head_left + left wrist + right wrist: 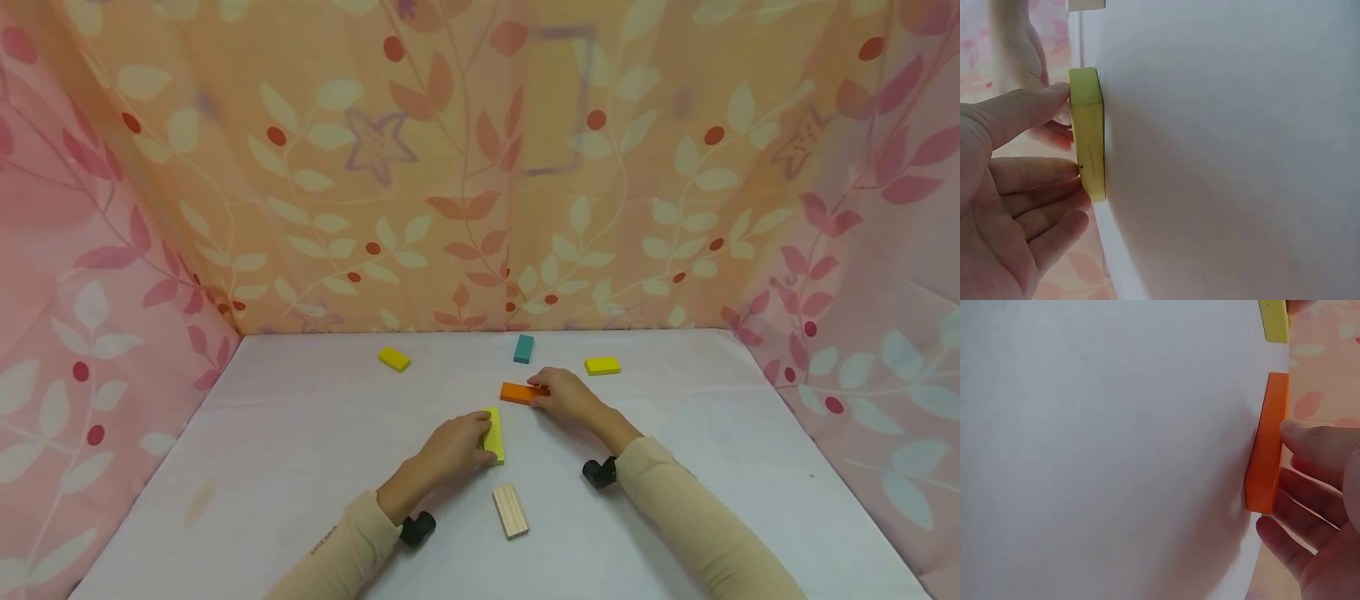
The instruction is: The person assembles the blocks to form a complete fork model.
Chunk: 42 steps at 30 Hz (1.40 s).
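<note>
My left hand (453, 446) holds a yellow block (493, 437) lying flat on the white tabletop. In the left wrist view, its thumb (1054, 97) and fingers touch the yellow block (1088, 137) towards opposite ends. My right hand (566, 396) grips the right part of an orange block (516, 393), just beyond and to the right of the yellow one. The right wrist view has the thumb against the orange block (1268, 447), with the other fingers partly behind it. Nearer to me, a plain wooden block (511, 511) lies between the forearms.
Toward the back of the white table (262, 467) lie a yellow block (393, 359) on the left, a teal block (523, 349) in the middle and another yellow block (602, 366) on the right. Patterned cloth (465, 167) hangs behind and at both sides.
</note>
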Available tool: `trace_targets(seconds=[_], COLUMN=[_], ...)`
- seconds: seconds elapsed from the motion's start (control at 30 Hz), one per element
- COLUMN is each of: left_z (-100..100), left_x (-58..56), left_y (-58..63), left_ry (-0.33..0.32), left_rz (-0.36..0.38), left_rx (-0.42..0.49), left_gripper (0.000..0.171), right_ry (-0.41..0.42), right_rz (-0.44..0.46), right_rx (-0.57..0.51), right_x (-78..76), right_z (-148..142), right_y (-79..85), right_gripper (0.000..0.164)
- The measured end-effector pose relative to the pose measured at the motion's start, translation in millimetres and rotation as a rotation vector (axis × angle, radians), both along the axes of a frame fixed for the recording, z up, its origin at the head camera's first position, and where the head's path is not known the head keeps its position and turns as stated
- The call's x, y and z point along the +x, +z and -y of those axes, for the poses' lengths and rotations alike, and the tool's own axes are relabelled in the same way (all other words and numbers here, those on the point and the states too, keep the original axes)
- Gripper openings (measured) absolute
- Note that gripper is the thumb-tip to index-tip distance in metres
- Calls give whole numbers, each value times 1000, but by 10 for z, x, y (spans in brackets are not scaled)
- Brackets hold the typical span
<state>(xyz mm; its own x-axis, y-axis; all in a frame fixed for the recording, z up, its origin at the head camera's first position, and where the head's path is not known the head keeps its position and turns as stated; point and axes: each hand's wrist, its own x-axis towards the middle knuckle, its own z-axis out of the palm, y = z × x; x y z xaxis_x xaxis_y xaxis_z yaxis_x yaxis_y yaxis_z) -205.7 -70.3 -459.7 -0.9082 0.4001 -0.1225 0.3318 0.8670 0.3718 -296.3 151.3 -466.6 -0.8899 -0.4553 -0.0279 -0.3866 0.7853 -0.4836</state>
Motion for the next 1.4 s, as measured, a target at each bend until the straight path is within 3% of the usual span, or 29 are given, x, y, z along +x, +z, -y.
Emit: trace_targets(seconds=[0.43, 0.8, 1.4], left_z=[3, 15, -1], left_x=[-18, -30, -49], left_y=[8, 15, 18], left_ry=[-13, -35, -16], left_rz=[-7, -9, 9], left_rx=[-13, -31, -45], left_gripper=[51, 52, 54], right_ry=[16, 41, 88], right_rz=[55, 56, 32], right_rx=[31, 30, 28], right_x=[-11, -27, -58], right_z=[-35, -17, 136], right_y=[60, 84, 144], right_gripper=[35, 33, 31])
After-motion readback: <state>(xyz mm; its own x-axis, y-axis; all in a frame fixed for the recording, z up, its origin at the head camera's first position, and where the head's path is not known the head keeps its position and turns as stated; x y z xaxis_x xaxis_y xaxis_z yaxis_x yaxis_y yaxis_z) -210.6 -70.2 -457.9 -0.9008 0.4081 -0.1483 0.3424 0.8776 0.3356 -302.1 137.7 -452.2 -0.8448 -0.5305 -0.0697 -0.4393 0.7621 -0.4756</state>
